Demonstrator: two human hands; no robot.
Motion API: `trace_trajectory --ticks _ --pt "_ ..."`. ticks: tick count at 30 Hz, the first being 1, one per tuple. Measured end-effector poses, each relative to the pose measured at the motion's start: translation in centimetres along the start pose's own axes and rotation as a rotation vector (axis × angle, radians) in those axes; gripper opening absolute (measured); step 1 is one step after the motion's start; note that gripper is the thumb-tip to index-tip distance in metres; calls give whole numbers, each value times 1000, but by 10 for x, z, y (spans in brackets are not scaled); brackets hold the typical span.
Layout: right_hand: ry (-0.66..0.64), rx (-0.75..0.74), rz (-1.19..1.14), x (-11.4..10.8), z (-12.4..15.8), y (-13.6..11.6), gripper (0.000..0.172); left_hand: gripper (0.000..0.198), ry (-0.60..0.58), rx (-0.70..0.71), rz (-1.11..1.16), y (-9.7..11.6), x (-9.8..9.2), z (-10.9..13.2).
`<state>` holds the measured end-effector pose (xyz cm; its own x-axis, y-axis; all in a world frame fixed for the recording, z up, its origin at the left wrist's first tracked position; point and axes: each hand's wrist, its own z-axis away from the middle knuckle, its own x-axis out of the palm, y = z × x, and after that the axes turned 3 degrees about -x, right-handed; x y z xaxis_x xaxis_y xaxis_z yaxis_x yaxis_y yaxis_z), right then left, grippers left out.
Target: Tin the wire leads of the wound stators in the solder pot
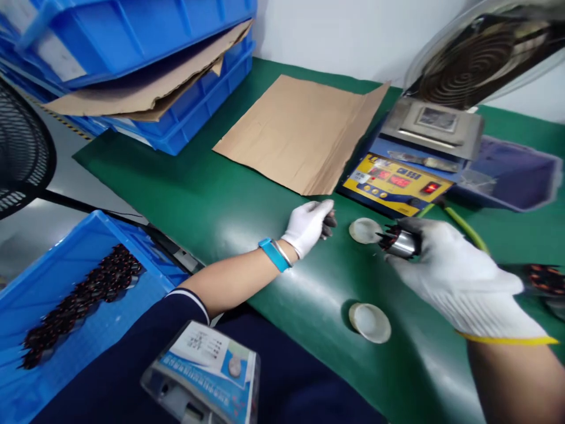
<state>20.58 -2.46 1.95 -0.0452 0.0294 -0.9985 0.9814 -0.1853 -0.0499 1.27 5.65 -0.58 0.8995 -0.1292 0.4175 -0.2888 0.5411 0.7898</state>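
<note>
My right hand [454, 268], in a white glove with a yellow hem, grips a motor stator [404, 242]. The stator has a shiny metal ring and black prongs that point left towards a small white round dish [365, 230]. Whether the prongs touch the dish's rim I cannot tell. My left hand [309, 227], also gloved, is closed just left of that dish, its fingers curled with dark, soiled tips. What it holds, if anything, is hidden. A second round dish [371, 323] stands nearer to me on the green table [286, 306].
Behind the dishes are a yellow-fronted control unit [397, 182], a cardboard sheet [295, 129], a fan [472, 65] and a purple bin [516, 176]. More stators [547, 280] sit at the right edge. A blue crate [99, 321] of stators stands lower left, below stacked blue crates [145, 35].
</note>
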Motion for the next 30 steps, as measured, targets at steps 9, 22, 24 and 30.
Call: trace_trajectory --ticks 9,22,24,30 --pt "-175 -37 18 4 -18 9 59 25 -22 22 -34 -1 3 -1" --pt "14 -231 561 -2 -11 -16 41 21 4 52 -24 -3 4 -5" --pt "51 -258 556 -5 -11 -15 40 17 6 61 -12 -4 4 -6" --pt "309 -115 537 -72 -59 -8 47 3 26 106 -11 -6 8 -6"
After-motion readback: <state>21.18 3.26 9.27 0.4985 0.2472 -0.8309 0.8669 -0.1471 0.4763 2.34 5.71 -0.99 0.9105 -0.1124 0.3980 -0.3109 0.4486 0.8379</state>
